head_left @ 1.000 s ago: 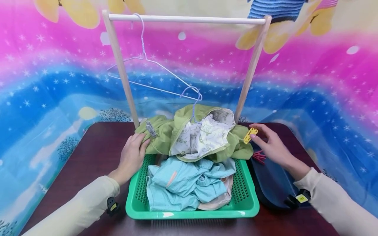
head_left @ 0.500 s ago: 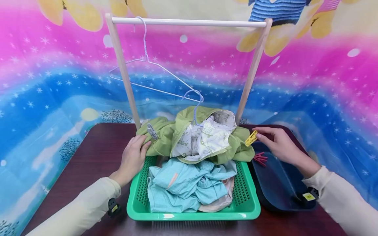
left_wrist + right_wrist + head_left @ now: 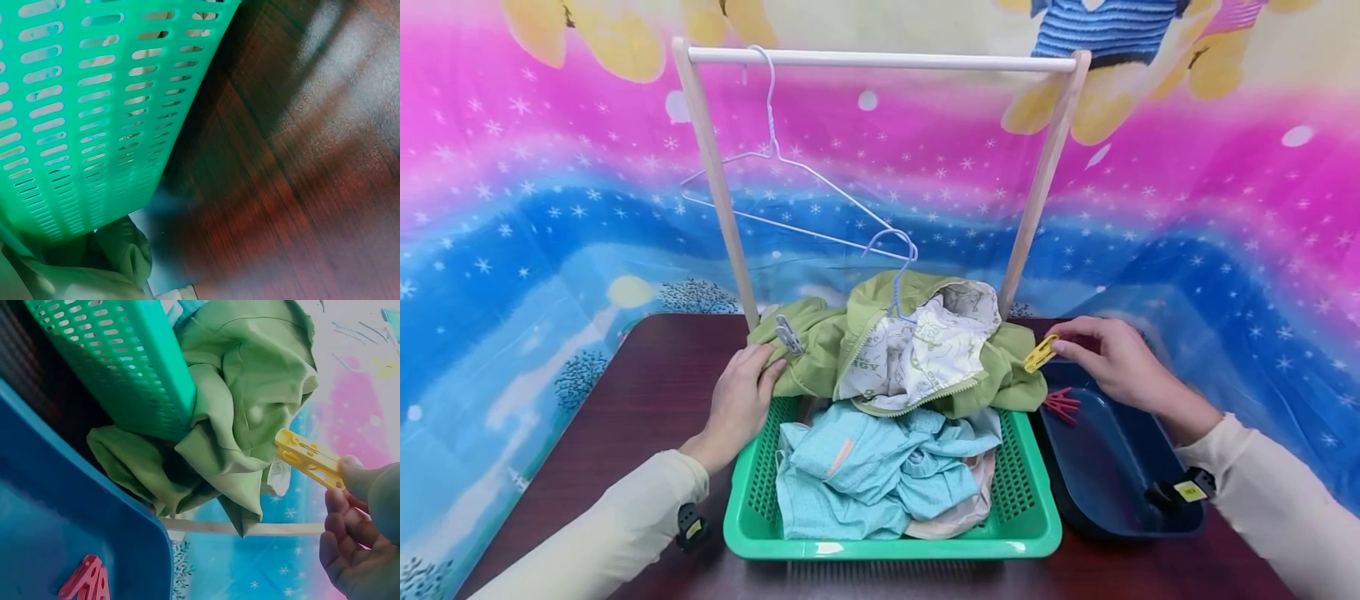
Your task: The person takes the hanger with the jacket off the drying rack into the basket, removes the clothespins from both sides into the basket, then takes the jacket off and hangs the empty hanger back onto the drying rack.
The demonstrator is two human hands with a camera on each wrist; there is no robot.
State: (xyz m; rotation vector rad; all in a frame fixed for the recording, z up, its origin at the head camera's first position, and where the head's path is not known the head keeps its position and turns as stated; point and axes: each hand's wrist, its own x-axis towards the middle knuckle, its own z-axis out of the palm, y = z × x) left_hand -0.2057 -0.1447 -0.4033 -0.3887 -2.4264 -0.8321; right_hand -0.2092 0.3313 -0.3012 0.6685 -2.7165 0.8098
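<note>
A green jacket (image 3: 808, 367) with a white printed lining lies across the back of the green basket (image 3: 891, 546). A grey clothespin (image 3: 787, 335) is on its left sleeve. My left hand (image 3: 741, 396) holds the edge of that sleeve between thumb and fingers. My right hand (image 3: 1120, 358) pinches a yellow clothespin (image 3: 309, 457) by one end. The clothespin's other end is at the jacket's right sleeve (image 3: 250, 406); whether it bites the cloth I cannot tell. A lilac hanger (image 3: 897, 283) sticks up from the jacket's neck. In the left wrist view the left hand is hidden.
Light blue clothing (image 3: 850, 483) fills the basket's front. A dark blue tray (image 3: 1112, 467) on the right holds red clothespins (image 3: 1062, 405). Behind stands a rack (image 3: 880, 58) with wooden posts, and another hanger (image 3: 771, 150) hangs from its bar. The table (image 3: 625, 417) is dark wood.
My right hand has drawn slightly to the right, and the yellow clothespin has tilted in its fingers. The left hand keeps its place on the sleeve. The head view has shifted slightly.
</note>
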